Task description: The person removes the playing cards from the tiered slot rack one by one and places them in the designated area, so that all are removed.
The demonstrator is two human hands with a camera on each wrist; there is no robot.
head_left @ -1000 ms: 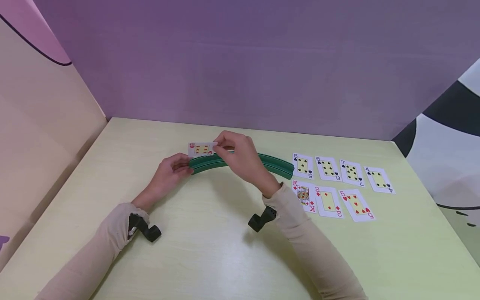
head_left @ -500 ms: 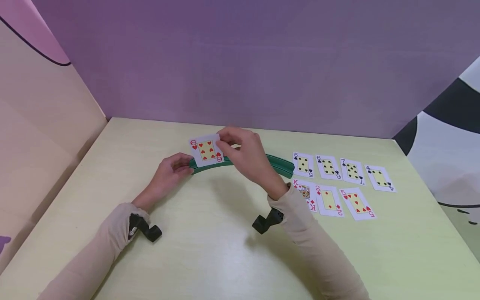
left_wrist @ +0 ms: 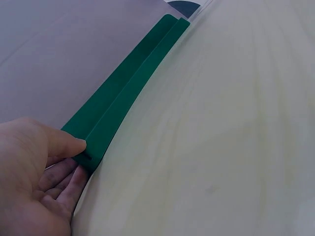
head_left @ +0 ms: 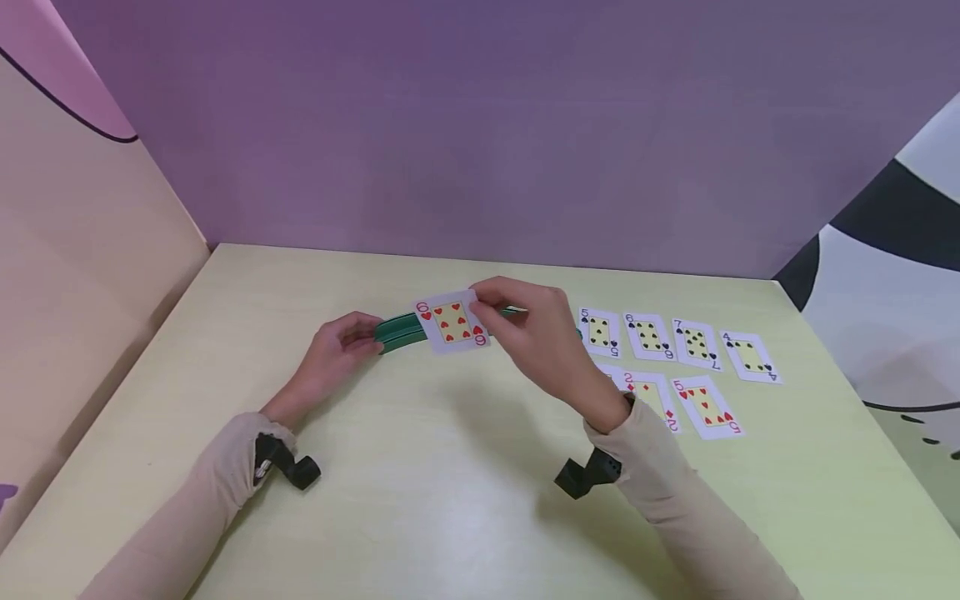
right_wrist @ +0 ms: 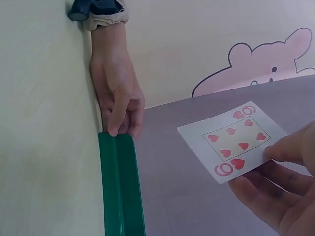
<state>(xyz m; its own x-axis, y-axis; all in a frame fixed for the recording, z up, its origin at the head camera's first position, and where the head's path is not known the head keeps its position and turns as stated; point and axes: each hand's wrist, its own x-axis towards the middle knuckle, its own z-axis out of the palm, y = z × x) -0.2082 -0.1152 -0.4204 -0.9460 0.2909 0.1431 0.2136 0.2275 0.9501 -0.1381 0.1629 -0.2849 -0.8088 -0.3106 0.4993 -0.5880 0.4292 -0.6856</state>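
Between thumb and fingers of my right hand (head_left: 543,346) is a six of hearts (head_left: 450,322), its face toward me. The card is raised in front of a curved green card holder (head_left: 397,332) and covers part of it. My left hand (head_left: 337,354) pinches the holder's left end. In the left wrist view its thumb lies on the front of the grooved holder (left_wrist: 118,101). The holder stretches right across the table, partly hidden behind my right hand. From the right wrist view, the six of hearts (right_wrist: 236,140) is apart from the holder (right_wrist: 120,187).
Face-up spades form a row on the right, from the five (head_left: 599,332) to the four (head_left: 752,357). Below them lie the two of diamonds (head_left: 647,396) and the five of hearts (head_left: 707,407); my right arm hides part of that row. A purple wall panel (head_left: 480,150) rises behind the table.
My right hand has lifted the six of hearts from the holder's left part, tipped its face up and carried it right and nearer to me. The left hand stays at the holder's end.
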